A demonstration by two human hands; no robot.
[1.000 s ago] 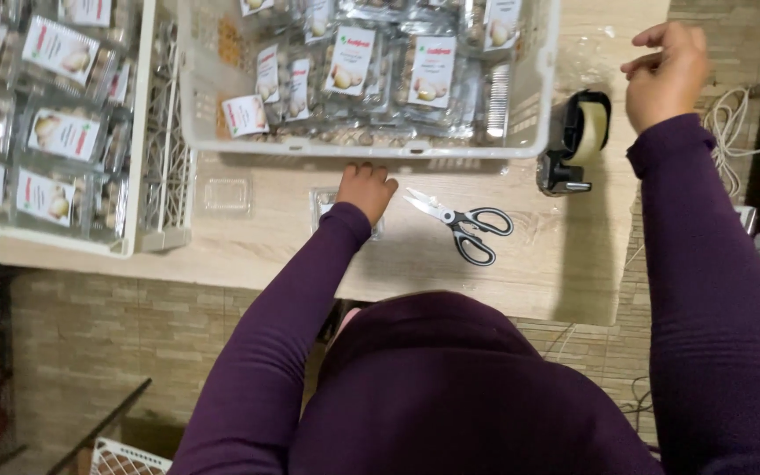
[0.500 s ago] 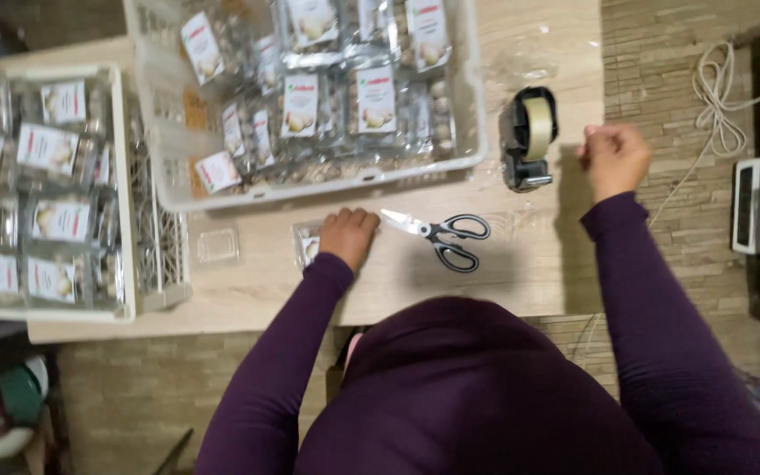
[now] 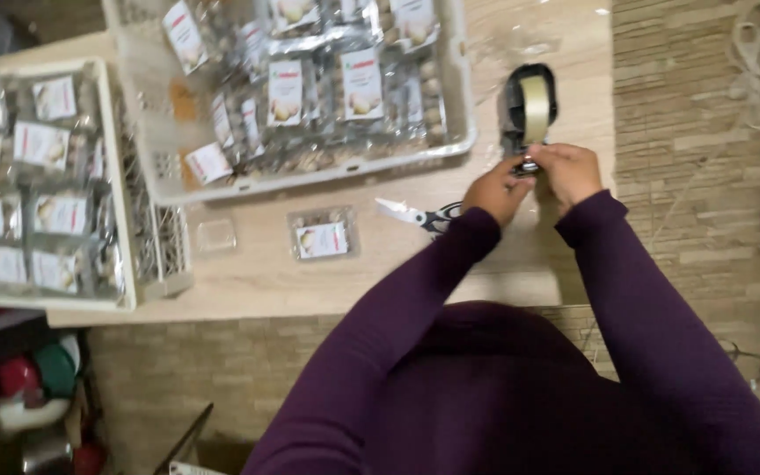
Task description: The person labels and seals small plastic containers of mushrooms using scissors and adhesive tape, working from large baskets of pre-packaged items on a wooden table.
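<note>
Both hands, left and right, pinch the tape dispenser at one o'clock on the wooden desk; a small clear white-labelled packet lies centre, crates of packets at eleven.

We see a pale wood table at 12 o'clock, beige stone floor at 2, dim light.

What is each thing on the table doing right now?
Left hand: at the tape dispenser's front end.
Right hand: there too, fingers pinched.
Tape dispenser: upright, holding a roll.
Scissors: lying flat, handles hidden.
Small packet: lying alone.
Big tray: full of packets.
</note>
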